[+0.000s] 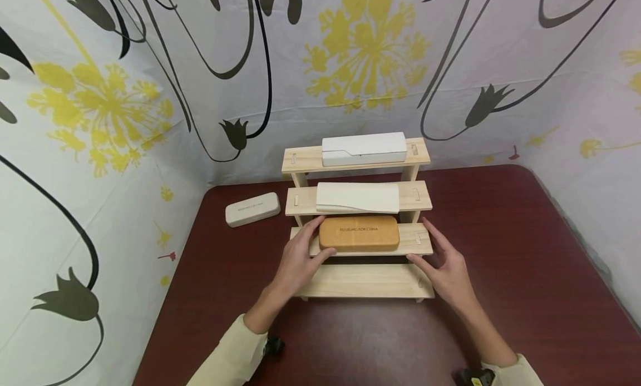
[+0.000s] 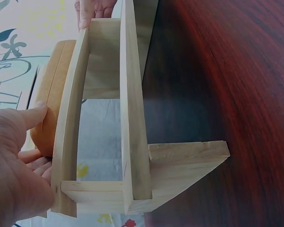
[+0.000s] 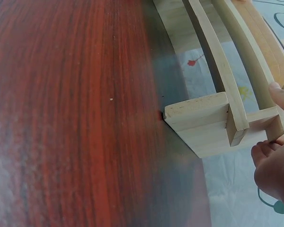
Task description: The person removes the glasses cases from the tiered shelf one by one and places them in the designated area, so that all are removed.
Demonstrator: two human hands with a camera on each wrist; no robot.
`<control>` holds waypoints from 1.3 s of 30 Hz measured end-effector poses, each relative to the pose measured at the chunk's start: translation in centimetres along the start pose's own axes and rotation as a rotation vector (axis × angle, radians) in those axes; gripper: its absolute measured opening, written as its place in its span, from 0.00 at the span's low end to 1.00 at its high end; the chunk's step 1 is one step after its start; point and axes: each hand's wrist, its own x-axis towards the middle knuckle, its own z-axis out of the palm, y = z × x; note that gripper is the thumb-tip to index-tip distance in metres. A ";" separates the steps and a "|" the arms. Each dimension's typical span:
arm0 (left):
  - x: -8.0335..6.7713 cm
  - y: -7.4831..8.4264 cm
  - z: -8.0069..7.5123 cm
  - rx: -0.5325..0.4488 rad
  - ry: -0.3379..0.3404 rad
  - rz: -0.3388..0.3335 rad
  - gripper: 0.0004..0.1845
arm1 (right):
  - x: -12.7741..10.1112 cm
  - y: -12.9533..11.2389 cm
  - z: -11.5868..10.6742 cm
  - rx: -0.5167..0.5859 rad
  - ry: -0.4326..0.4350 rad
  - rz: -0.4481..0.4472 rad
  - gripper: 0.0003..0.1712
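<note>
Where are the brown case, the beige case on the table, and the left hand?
brown case [image 1: 359, 233], head view, middle of its top face.
beige case [image 1: 252, 209], head view, middle of its lid.
left hand [image 1: 299, 259], head view, back of the hand.

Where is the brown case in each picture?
Head: brown case sits in the middle, on the rack's third step, between both hands.
Left wrist: at the left edge, touching the left hand's thumb.
Right wrist: top right corner, edge-on.
Shared landmark: the wooden rack.
</note>
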 end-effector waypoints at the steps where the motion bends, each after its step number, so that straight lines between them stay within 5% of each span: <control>1: 0.0 0.0 0.0 -0.001 0.003 0.005 0.42 | 0.0 0.0 0.0 0.002 -0.001 0.000 0.52; 15: -0.1 0.1 0.1 0.033 -0.012 0.015 0.43 | 0.0 0.0 0.1 0.018 0.001 -0.003 0.52; 39: -0.4 -0.1 0.3 -0.083 0.100 0.131 0.42 | 0.0 -0.1 0.0 0.023 0.000 0.002 0.52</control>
